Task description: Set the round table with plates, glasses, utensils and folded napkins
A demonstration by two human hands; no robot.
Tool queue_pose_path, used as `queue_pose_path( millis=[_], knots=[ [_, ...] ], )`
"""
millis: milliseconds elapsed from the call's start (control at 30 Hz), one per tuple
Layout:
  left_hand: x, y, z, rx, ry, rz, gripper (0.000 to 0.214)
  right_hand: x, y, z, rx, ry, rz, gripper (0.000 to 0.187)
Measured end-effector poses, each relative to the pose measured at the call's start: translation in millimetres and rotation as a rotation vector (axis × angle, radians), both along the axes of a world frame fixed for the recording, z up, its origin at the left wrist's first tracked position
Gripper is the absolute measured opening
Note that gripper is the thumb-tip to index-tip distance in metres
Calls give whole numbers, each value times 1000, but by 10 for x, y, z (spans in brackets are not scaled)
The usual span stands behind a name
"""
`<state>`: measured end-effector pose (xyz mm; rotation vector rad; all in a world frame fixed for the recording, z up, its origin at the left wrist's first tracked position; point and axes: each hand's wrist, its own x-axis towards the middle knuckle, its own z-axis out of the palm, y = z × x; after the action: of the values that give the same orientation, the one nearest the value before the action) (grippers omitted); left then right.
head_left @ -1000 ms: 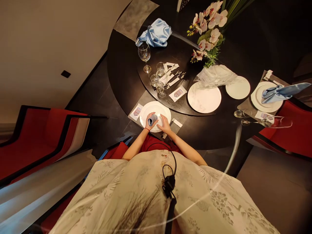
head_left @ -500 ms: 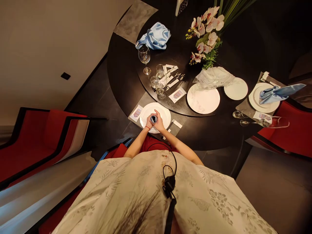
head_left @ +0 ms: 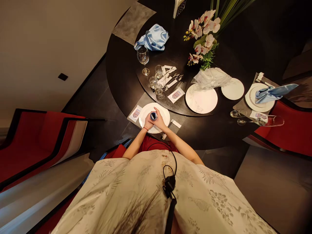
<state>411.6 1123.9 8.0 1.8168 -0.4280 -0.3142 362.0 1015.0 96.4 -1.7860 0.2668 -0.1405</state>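
Cream patterned garment [head_left: 136,195] covers the person's front, with a black cable [head_left: 170,183] lying on it. Bare forearms reach forward from it. Left hand [head_left: 148,123], red cord at the wrist: closed, gripping one side of a blue napkin [head_left: 153,116]. Right hand [head_left: 159,120]: closed, gripping the opposite side. The napkin is rolled tight and held end-up between both hands, over the middle of a white plate [head_left: 166,118]. Contact between roll and plate cannot be told from this view.

Plate sits on a grey placemat [head_left: 130,123]. On the mat, left of the plate: a small crested card [head_left: 136,113]. Right of the plate: dark cutlery [head_left: 170,124] on a white strip.

Beyond, on a dark round turntable [head_left: 175,55]: crested card [head_left: 176,95], bundled chopsticks [head_left: 173,81], a cluster of glasses [head_left: 157,81], a marble plate [head_left: 201,99]. Farther on: stemmed glass [head_left: 143,56], loose blue cloth [head_left: 153,38], pink-white orchids [head_left: 202,40].

To the right: clear plastic bag [head_left: 211,78] touching the marble plate, small white plate [head_left: 232,88], a second setting [head_left: 255,100] with a folded blue napkin [head_left: 274,92], and a red chair [head_left: 290,130]. Red sofa [head_left: 36,143] at far left.
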Motion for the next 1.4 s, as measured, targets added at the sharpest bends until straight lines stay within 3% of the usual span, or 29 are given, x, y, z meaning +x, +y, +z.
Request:
queue_pose_path(
  millis=[300,567,667,733,833,967,1100,1400],
  knots=[
    [-132,126,281,21,-50,35,48,-115,-11,90,-80,-12,57,103],
    [-283,213,294,26,-54,70,67,-260,-28,87,-143,-38,86,111],
    [-398,327,297,65,-33,166,74,-424,-132,5,-199,-48,25,108],
    [-506,435,291,97,-1,305,62,-532,-331,-126,-271,-34,-63,97],
    [-693,608,261,135,47,460,33,-622,-851,-395,-432,64,-180,76],
    [-937,711,248,169,194,391,20,-627,-1654,-677,-629,287,-125,62],
    [-1168,540,291,154,343,294,23,-611,-2103,-792,-752,367,43,54],
    [-1399,-399,344,51,455,146,16,-720,-2398,-861,-855,356,215,54]
  ],
)
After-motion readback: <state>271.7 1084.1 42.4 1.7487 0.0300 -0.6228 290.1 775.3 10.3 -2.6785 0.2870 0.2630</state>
